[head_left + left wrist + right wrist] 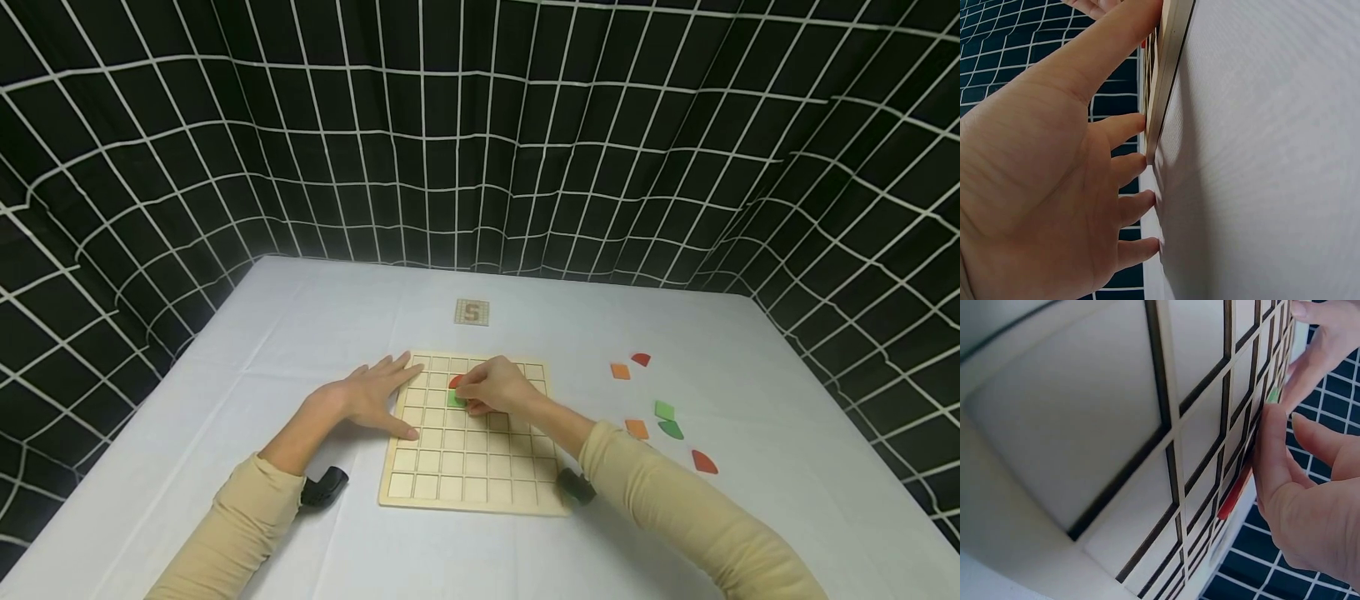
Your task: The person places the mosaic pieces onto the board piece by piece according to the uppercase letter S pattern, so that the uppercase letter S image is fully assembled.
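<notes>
A pale wooden grid board (450,496) lies on the white table. My left hand (375,398) rests along its left edge with fingers spread, the thumb over the board; the left wrist view shows the palm (1041,187) and straight fingers. My right hand (502,387) is over the upper middle of the board, its bent fingers touching a green square piece (453,400). A red piece (455,381) lies just behind it. In the right wrist view, the right hand's fingertips meet the board between a red piece (1235,490) and a green piece (1274,395); anything beneath them is hidden.
Right of the board lie orange pieces (620,371), red quarter-round pieces (705,462), a light green square (664,410) and a dark green quarter-round (671,429). Behind the board is a small pattern card (472,312). A black curtain with white grid lines surrounds the table.
</notes>
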The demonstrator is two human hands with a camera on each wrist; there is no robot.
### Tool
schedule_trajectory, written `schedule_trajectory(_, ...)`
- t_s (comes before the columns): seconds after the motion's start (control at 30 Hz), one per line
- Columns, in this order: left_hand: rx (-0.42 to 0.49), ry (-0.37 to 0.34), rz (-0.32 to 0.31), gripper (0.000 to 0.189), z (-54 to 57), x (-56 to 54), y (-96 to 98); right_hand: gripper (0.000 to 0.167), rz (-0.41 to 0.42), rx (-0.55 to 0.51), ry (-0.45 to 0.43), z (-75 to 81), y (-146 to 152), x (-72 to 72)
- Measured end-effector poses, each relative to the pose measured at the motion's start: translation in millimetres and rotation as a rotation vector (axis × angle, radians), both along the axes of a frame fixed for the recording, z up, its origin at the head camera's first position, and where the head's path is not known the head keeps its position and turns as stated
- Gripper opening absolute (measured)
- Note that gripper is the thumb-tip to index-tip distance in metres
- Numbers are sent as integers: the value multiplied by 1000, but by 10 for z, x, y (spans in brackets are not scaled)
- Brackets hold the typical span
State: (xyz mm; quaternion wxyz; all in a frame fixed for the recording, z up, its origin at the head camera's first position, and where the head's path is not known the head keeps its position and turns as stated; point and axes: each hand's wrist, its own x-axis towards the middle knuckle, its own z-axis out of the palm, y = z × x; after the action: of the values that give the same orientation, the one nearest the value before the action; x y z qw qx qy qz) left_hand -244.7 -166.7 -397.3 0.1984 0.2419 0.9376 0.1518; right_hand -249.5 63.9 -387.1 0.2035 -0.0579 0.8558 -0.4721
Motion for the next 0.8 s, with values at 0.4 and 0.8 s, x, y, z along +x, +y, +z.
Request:
schedule_trajectory(0.4, -4, 6, -9, 108, 1, 7, 10, 22, -25, -159, -129, 17, 132, -41)
schedule_trajectory(0.8, -3, 7, -4, 109, -3, 5, -1, 46, -70, -289, -199, 158, 698, -123)
